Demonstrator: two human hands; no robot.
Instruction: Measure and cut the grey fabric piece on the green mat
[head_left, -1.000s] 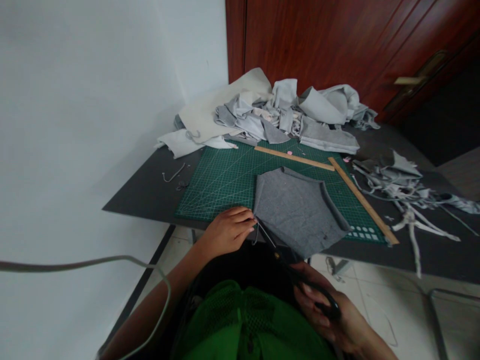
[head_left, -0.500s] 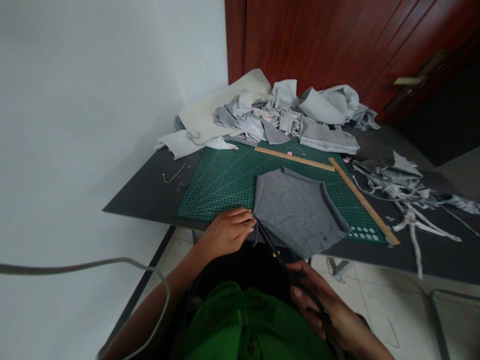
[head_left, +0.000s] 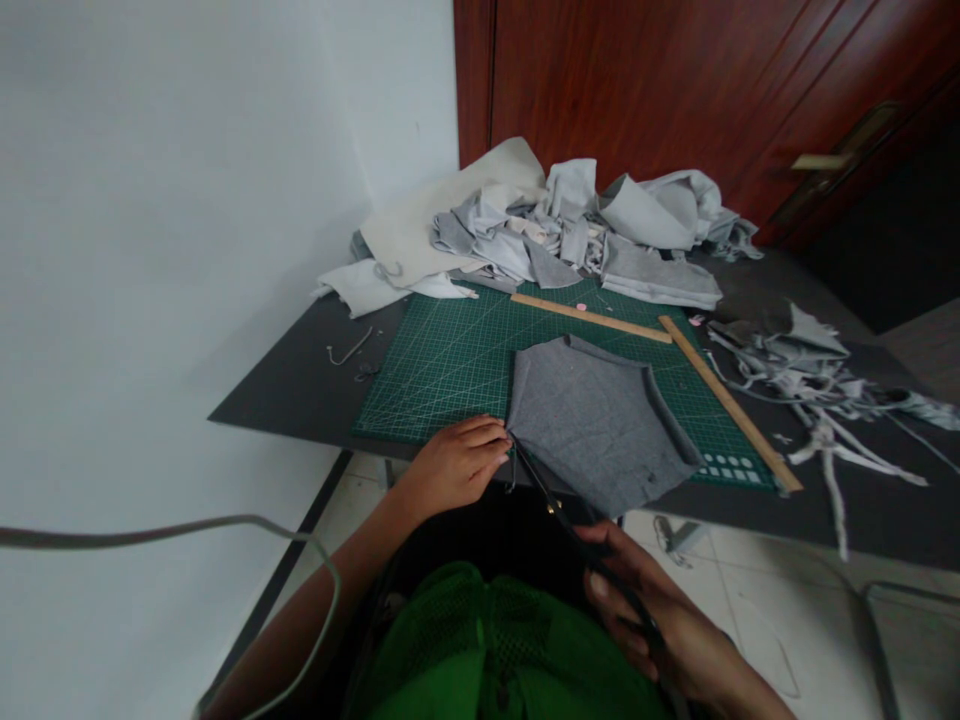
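Note:
A piece of grey fabric with curled edges lies on the green cutting mat and hangs a little over the table's front edge. My left hand pinches the fabric's near left corner between its fingertips. Black-handled scissors are gripped in my right hand, fingers wrapped round the handles. Their blades point up and left, and the tips meet the fabric at my left fingertips. A thin strip dangles just below those fingers. How far apart the blades stand is too small to tell.
Wooden rulers lie along the mat's far and right sides. Fabric scraps are heaped at the back against the door. More cut strips lie at the right. A cable crosses by my left arm.
Both hands, the scissors and the fabric hold nearly the same positions. The whole view has shifted very slightly.

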